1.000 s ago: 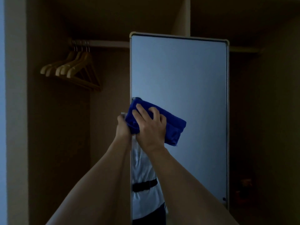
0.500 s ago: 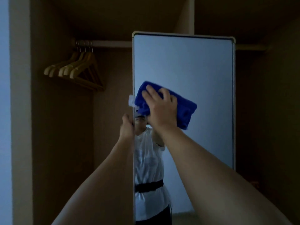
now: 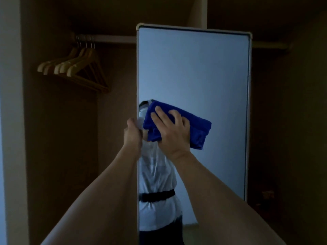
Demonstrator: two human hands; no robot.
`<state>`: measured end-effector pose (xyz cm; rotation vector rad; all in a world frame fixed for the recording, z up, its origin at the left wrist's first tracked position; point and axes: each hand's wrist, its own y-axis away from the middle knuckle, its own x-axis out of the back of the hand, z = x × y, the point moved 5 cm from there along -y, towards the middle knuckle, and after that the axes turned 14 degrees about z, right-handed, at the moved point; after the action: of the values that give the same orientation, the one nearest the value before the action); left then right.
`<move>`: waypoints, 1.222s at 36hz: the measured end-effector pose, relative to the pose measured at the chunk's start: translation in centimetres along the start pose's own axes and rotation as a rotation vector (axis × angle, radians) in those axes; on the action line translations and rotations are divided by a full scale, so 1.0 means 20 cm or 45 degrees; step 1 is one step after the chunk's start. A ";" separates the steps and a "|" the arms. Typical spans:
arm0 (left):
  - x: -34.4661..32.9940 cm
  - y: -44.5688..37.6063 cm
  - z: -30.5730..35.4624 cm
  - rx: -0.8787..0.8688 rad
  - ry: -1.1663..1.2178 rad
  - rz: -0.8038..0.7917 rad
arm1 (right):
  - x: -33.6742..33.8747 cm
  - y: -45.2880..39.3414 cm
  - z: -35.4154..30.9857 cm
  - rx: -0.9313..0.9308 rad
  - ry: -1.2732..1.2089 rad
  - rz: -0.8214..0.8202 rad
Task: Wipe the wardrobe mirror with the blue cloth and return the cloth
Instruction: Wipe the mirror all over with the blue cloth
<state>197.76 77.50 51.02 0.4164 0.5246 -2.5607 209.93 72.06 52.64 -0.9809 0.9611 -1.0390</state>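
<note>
The tall, pale-framed wardrobe mirror (image 3: 203, 76) stands edge-out from the dark wardrobe, and the person is working near its left edge, about halfway up the glass. The right hand (image 3: 172, 133) lies flat on the folded blue terry cloth (image 3: 200, 129), fingers spread and only lightly bent, so the grip is an open pressing one rather than a clutch. That seems sensible, since a broad palm keeps the whole pad of cloth against the glass as it rubs. The left hand (image 3: 132, 134) is curled round the mirror's left frame edge just beside the cloth, holding it; I take that to be bracing the panel so it does not swing under the pressure.

Behind, a bunch of pale wooden coat hangers (image 3: 74, 69) hangs from the wardrobe rail (image 3: 109, 38) in the upper left of the recess.

Compared with half a second ago the cloth has dropped down the glass and sits level with the left hand, where before it was above it; a second ago it was low like this too, so the stroke runs up and down. The left hand has kept its hold on the frame throughout. Wiping looks well short of finished, with the right side and top of the glass yet to be reached
</note>
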 end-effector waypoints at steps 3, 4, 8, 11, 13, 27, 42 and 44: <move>0.00 0.01 0.00 -0.018 -0.006 0.033 | 0.02 0.03 0.02 0.043 -0.024 -0.011; 0.00 0.00 0.00 -0.018 -0.008 0.048 | 0.03 0.03 0.03 0.060 -0.032 -0.026; -0.01 -0.01 0.00 -0.104 -0.131 0.107 | 0.02 -0.06 0.11 0.036 -0.082 -0.194; -0.01 -0.02 -0.01 -0.112 -0.111 0.112 | -0.01 -0.19 0.24 -0.112 -0.058 -0.287; -0.01 -0.02 -0.01 -0.130 -0.092 0.119 | -0.02 -0.30 0.34 -0.208 0.009 -0.259; -0.02 -0.03 -0.01 -0.190 -0.145 0.254 | 0.01 -0.19 0.47 -0.444 0.074 -0.156; -0.01 -0.03 -0.01 -0.219 -0.151 0.208 | 0.01 -0.27 0.62 -0.425 0.114 -0.200; -0.01 -0.03 -0.02 -0.209 -0.148 0.204 | 0.00 -0.31 0.67 -0.482 0.145 -0.210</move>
<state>197.70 78.33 50.95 0.2403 0.6268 -2.3510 221.27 73.08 62.05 -1.3414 1.2145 -1.0800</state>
